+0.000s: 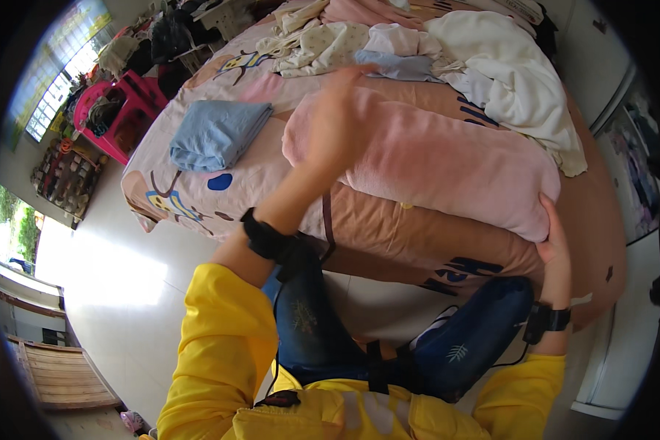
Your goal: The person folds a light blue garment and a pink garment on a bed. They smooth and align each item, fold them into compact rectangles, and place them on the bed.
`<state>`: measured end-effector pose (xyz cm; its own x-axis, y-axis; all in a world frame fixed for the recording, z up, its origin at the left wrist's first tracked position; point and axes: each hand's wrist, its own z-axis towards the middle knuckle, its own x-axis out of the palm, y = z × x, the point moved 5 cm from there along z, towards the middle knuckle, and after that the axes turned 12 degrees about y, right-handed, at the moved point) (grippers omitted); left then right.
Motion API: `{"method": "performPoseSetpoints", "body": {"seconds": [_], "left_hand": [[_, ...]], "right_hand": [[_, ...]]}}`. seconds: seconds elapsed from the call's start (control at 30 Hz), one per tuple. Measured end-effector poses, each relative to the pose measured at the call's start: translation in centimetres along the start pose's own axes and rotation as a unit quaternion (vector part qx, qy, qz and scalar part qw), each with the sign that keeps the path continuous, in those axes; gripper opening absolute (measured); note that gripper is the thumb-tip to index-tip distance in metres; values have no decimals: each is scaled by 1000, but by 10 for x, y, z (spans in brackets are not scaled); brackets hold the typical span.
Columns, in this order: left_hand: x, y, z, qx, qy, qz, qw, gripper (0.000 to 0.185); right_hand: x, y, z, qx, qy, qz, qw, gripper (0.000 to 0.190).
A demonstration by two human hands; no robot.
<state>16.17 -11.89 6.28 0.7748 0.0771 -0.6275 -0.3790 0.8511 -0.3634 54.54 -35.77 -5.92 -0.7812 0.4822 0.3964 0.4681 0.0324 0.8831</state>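
A long pink fleecy cloth bundle (445, 159), folded or rolled, lies across the near part of the bed. My left hand (344, 124) is over its left part, blurred, fingers pointing to the far side; whether it touches the cloth is unclear. My right hand (553, 236) is at the bundle's right end, its thumb side against the rounded edge and some fingers hidden; a firm grip cannot be made out. A folded light blue cloth (220, 135) lies on the bed to the left of the bundle, apart from it.
The bed's patterned sheet (385, 212) hangs over the near edge. Beyond the bundle lie a rumpled white cloth (517, 77), a dotted cream garment (330, 47) and a small blue-grey cloth (399, 67). A pink plastic chair (137, 104) stands left, a white cabinet (632, 330) right.
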Motion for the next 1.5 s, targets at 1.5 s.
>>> {"method": "performPoseSetpoints", "body": {"seconds": [1.5], "left_hand": [[-8, 183, -91, -425, -96, -366, 822, 51]], "right_hand": [[354, -21, 43, -511, 232, -573, 597, 50]]}}
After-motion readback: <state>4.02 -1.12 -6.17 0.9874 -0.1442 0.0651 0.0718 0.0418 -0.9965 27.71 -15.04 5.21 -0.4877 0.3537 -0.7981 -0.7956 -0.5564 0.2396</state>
